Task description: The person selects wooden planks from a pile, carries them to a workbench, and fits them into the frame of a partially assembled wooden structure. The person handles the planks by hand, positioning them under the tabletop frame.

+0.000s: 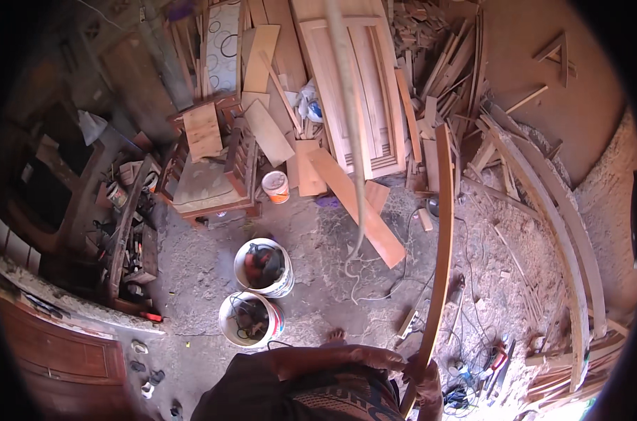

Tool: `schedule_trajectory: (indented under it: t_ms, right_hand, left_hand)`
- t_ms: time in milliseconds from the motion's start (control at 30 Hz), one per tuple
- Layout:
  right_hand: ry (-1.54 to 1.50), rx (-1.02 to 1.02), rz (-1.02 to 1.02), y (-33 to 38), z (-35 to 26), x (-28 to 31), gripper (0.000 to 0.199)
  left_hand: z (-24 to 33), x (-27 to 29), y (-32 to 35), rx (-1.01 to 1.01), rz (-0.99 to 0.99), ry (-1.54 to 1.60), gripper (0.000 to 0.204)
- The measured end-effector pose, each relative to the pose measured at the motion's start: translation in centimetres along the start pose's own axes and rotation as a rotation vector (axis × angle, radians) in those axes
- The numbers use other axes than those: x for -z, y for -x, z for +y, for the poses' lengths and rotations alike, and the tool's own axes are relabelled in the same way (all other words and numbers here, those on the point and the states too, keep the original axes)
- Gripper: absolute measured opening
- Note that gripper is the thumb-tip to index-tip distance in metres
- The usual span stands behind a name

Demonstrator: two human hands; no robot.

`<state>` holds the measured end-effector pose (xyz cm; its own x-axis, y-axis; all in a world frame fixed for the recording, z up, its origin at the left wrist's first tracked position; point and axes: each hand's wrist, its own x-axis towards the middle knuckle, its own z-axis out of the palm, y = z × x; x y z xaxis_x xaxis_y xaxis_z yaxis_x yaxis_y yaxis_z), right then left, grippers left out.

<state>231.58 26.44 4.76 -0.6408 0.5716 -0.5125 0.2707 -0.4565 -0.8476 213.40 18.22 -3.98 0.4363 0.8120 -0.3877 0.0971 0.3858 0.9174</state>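
A long, narrow wooden plank [441,231] rises from the lower edge, at right of centre, close to my body. My right hand [425,382] is wrapped around its lower part. Across my front reaches my left arm, and my left hand [383,358] meets the plank's left edge just above the right hand, its fingers closed against the wood. Some of the left fingertips are hard to make out. Beyond the hands, the plank's upper end stands free in front of the scrap wood.
Two white buckets, one holding tools [261,265] and one holding cords [242,317], stand left of centre. A wooden chair [209,186], a paint bucket [275,186] and a panelled door [353,91] are farther off. Curved beams [543,189] lean at right; cables [465,379] litter the floor.
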Motion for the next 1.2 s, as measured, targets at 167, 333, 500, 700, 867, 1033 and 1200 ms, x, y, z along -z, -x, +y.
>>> schedule_trajectory:
  t_ms: [167,333,500,700,867,1033,1200]
  right_hand:
    - [0.169,-0.048,0.008,-3.6,3.6,1.9,0.025]
    - [0.673,-0.004,0.032,-6.2,6.8,4.4,0.019]
    - [0.906,0.233,0.117,-7.0,9.5,8.9,0.011]
    - [0.619,0.384,0.1,-6.1,7.2,7.6,0.029]
    - [0.682,0.56,0.035,-9.7,2.8,5.8,0.033]
    - [0.658,0.468,-0.022,-15.1,-6.2,-3.8,0.023]
    - [0.5,0.656,0.036,-23.8,-13.5,-13.5,0.034]
  left_hand:
    - [4.0,3.9,5.6,-0.135,0.194,-0.038,0.062]
    - [0.7,7.6,8.9,-0.201,0.949,-0.501,0.071]
    - [8.3,14.9,12.6,0.156,1.138,-0.756,0.071]
    - [12.1,31.1,17.2,-0.069,1.554,-1.119,0.04]
    - [16.2,44.7,12.5,-0.276,1.292,-0.831,0.02]
    - [19.1,51.8,6.3,-0.553,1.199,-0.708,0.026]
    - [18.0,48.6,2.4,-0.825,0.878,-0.504,0.027]
